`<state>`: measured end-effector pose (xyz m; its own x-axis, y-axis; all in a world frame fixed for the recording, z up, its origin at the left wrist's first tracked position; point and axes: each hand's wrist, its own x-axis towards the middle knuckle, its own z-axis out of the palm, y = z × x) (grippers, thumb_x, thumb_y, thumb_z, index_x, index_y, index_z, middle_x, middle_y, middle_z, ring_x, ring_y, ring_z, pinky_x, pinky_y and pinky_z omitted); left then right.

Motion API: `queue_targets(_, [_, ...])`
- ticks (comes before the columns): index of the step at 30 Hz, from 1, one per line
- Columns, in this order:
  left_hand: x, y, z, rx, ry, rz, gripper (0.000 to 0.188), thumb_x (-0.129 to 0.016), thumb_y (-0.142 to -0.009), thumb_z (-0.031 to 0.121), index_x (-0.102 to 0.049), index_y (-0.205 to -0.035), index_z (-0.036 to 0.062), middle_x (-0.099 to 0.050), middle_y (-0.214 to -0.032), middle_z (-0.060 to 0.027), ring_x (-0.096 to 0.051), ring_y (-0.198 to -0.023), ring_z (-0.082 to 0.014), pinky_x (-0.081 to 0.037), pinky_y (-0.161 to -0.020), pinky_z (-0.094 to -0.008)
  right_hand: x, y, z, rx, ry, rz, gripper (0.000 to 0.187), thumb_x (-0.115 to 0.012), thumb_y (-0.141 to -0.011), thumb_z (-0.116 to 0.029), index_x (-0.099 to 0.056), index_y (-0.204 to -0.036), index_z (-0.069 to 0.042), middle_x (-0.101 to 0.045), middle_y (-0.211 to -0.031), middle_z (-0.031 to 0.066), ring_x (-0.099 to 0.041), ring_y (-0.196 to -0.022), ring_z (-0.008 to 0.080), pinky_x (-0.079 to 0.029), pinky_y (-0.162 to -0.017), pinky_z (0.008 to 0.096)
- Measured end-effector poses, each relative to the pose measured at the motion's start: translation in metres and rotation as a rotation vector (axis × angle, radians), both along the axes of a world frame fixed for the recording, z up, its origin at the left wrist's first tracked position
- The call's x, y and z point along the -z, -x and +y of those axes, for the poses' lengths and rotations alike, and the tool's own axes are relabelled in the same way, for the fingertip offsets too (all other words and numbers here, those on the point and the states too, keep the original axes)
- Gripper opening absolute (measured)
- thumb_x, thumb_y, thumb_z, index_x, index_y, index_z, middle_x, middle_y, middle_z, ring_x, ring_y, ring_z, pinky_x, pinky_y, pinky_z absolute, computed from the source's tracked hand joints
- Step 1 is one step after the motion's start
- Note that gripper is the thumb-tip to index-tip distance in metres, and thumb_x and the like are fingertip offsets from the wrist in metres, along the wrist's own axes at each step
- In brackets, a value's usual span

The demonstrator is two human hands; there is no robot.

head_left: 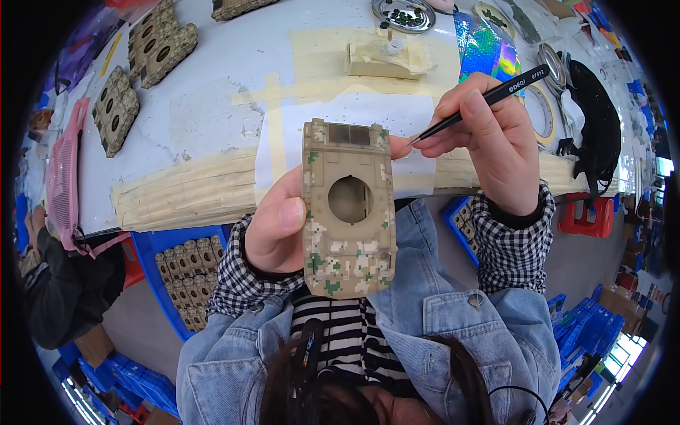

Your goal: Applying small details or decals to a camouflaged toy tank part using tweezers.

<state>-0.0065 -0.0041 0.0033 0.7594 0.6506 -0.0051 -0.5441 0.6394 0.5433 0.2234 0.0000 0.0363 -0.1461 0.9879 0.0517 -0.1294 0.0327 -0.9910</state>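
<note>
My left hand (280,216) grips a camouflaged model tank hull (324,244) by its left side, thumb on the edge. The hull is tan with green and white blocks. A round hole opens in its upper face and dark grille panels sit at its far end. Black tweezers (489,100) are pinched in my right hand (499,142), their tips beside the hull's far right corner, close to a fingertip there. Whether the tips hold a small part is too fine to make out.
More camouflaged hulls (115,112) lie at the far left of the white table (205,106). A taped block (386,64) carries a small cup. Behind it sits a round dish (425,21) of dark green bits. Blue crates (159,265) with hulls stand below the table edge.
</note>
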Motion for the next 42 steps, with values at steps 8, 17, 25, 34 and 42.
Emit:
queue_targets(8, [0.000,-0.001,0.002,-0.008,-0.022,0.001,0.081,-0.056,-0.079,0.043,-0.024,-0.132,-0.0087,-0.025,-0.139,-0.0224,-0.046,-0.112,-0.0213,-0.042,-0.091,-0.0337,0.000,0.001,0.002,-0.002,0.006,-0.003,0.026,-0.042,-0.095,-0.020,-0.051,-0.090,0.003,-0.058,-0.083,0.0106,-0.066,-0.075,0.0205,-0.056,-0.065,0.0270])
queue_targets(17, [0.006,-0.004,0.004,0.026,-0.014,-0.170,0.085,-0.054,-0.080,0.045,-0.018,-0.134,-0.0092,-0.021,-0.141,-0.0219,-0.049,-0.111,-0.0233,-0.046,-0.088,-0.0370,0.003,0.003,0.003,0.013,-0.004,0.007,0.026,-0.042,-0.095,-0.021,-0.051,-0.090,0.003,-0.059,-0.083,0.0109,-0.066,-0.075,0.0204,-0.056,-0.065,0.0267])
queue_targets(25, [0.006,-0.010,0.009,0.018,-0.077,-0.192,0.078,-0.048,-0.084,0.041,-0.013,-0.137,-0.0059,-0.020,-0.141,-0.0227,-0.049,-0.113,-0.0258,-0.047,-0.089,-0.0423,0.004,0.003,0.005,0.051,-0.030,-0.008,0.028,-0.043,-0.095,-0.024,-0.052,-0.089,0.002,-0.060,-0.079,0.0108,-0.066,-0.075,0.0192,-0.055,-0.064,0.0260])
queue_targets(34, [0.004,-0.012,0.007,-0.079,0.242,-0.329,0.060,-0.032,-0.092,0.038,-0.020,-0.136,-0.0005,-0.029,-0.137,-0.0215,-0.040,-0.120,-0.0305,-0.043,-0.093,-0.0478,-0.022,0.022,0.000,0.085,-0.306,-0.117,0.030,-0.037,-0.096,-0.022,-0.050,-0.090,0.005,-0.054,-0.080,0.0131,-0.062,-0.067,0.0197,-0.053,-0.060,0.0269])
queue_targets(42, [-0.001,-0.008,0.002,-0.142,0.464,-0.397,0.054,-0.033,-0.093,0.040,-0.032,-0.131,0.0012,-0.046,-0.120,-0.0254,-0.055,-0.100,-0.0415,-0.054,-0.082,-0.0411,-0.027,0.041,-0.002,-0.029,-0.420,-0.136,0.026,-0.041,-0.094,-0.020,-0.050,-0.090,0.004,-0.055,-0.079,0.0132,-0.059,-0.066,0.0171,-0.050,-0.060,0.0260])
